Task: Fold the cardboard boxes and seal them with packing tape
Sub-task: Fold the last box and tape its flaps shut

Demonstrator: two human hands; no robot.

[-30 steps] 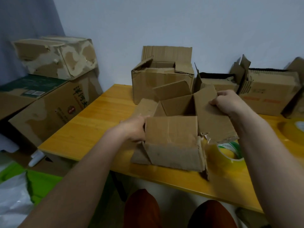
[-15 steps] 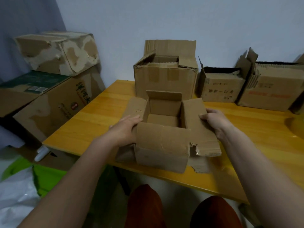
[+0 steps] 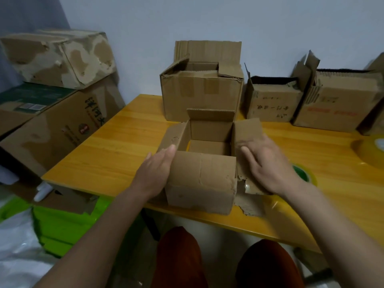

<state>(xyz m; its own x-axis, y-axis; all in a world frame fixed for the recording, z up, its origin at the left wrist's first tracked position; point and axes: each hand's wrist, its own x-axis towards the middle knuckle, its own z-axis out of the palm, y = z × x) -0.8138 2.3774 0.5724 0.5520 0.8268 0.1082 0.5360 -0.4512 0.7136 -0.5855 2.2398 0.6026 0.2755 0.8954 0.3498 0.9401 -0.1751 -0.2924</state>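
With the small open box between your flat, relaxed hands, your right hand rests on its splayed side flap, your left hand touching the opposite wall, tape roll just beyond your right.

I see a yellow wooden surface. An open small box sits at its near edge. Three open boxes line the far edge. A tape roll lies right of the small box.
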